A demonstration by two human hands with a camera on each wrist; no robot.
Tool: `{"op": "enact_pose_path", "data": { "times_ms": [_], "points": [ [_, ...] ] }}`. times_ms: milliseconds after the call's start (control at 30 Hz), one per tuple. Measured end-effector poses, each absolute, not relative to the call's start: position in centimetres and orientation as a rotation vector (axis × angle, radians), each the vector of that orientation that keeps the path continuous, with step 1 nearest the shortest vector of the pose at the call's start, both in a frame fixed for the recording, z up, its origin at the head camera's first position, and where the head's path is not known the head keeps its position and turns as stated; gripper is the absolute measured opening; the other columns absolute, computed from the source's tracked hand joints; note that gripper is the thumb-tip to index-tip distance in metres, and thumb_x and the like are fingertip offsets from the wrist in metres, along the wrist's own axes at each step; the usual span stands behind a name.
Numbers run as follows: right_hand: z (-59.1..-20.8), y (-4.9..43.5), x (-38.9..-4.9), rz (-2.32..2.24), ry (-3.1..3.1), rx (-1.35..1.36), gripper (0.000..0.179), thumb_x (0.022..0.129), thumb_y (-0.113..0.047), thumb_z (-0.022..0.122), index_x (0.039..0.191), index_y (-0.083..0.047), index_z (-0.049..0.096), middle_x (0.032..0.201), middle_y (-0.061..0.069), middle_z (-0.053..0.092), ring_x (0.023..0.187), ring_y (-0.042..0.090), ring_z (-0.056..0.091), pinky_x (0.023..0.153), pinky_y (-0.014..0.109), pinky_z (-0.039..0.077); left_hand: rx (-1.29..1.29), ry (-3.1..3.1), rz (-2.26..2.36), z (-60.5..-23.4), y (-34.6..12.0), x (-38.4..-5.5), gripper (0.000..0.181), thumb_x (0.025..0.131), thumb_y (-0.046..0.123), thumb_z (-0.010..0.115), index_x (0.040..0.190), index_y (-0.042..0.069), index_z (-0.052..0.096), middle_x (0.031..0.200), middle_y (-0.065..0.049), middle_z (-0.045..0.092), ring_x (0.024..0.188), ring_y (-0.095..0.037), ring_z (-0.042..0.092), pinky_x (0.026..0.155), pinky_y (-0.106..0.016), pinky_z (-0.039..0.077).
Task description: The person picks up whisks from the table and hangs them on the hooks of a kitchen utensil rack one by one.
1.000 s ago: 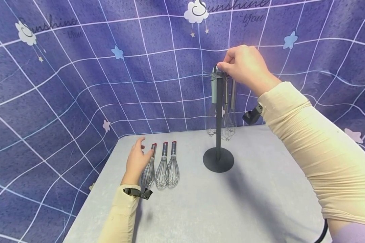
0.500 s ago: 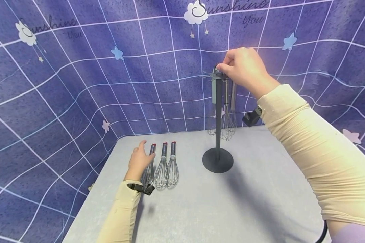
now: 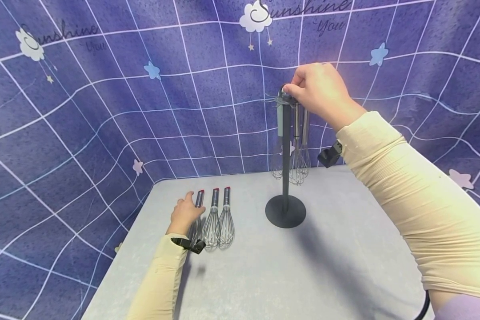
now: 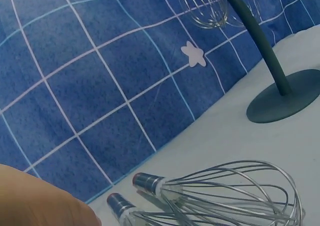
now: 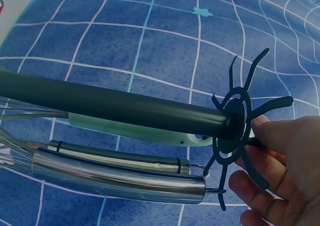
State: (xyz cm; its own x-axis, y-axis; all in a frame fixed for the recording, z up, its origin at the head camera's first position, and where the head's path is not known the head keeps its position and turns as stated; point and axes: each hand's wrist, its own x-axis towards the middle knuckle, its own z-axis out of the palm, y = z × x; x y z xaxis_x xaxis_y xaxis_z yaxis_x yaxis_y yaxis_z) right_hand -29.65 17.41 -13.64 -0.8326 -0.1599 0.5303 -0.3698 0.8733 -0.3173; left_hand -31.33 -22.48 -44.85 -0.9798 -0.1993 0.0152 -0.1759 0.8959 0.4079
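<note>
My right hand point(image 3: 323, 91) pinches the hooked top ring of a dark utensil stand point(image 3: 286, 178). In the right wrist view, the thumb and fingers of the right hand point(image 5: 280, 161) meet at one of its hooks. From the ring hang a whisk with a pale green handle point(image 3: 280, 121) and two with metal handles, one a shiny silver whisk point(image 5: 120, 178). At the left, my left hand point(image 3: 183, 215) is over the leftmost of three red-tipped whisks point(image 3: 200, 198), thumb and fingers spread. It partly hides that whisk; whether they touch is unclear.
The other two loose whisks, a middle whisk point(image 3: 212, 226) and a right whisk point(image 3: 226, 226), lie side by side on the pale table point(image 3: 256, 275). A blue gridded curtain point(image 3: 208, 111) stands behind and to the left. A black cable point(image 3: 424, 306) runs near the right arm.
My left hand has lowered and shifted slightly right over the leftmost whisk. The right hand keeps its hold on the stand's top, and the stand has not visibly moved.
</note>
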Motion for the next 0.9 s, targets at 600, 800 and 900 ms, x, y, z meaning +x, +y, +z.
{"op": "enact_pose_path", "data": {
  "times_ms": [600,800,900],
  "points": [
    [-13.7,17.4,-29.7,0.511,-2.523,0.412,0.035,0.100,-0.037,0.062,0.100,-0.004,0.073,0.107,0.016,0.074,0.102,0.037,0.065,0.091,0.051,0.048,0.338,-3.079,-0.544,-46.8,-23.0,-31.9,0.067,0.086,0.027,0.064,0.144,-0.002,0.046,0.121,-0.032,0.064,0.103,-0.045,0.066,0.081,-0.057,0.054],
    [-13.7,17.4,-29.7,0.513,-2.513,0.411,0.036,0.100,-0.038,0.062,0.099,-0.004,0.073,0.106,0.016,0.074,0.100,0.036,0.065,0.090,0.051,0.049,0.299,-3.033,-0.567,-47.4,-23.3,-32.0,0.052,0.084,0.022,0.062,0.128,-0.003,0.056,0.107,-0.027,0.067,0.089,-0.039,0.066,0.072,-0.052,0.053],
    [-13.8,17.4,-29.8,0.515,-2.514,0.410,0.036,0.100,-0.038,0.062,0.099,-0.004,0.073,0.106,0.015,0.074,0.099,0.036,0.065,0.089,0.051,0.049,0.306,-3.027,-0.573,-47.5,-23.4,-32.0,0.041,0.083,0.022,0.063,0.117,-0.002,0.060,0.099,-0.023,0.067,0.082,-0.036,0.064,0.067,-0.050,0.052]
  ]
}}
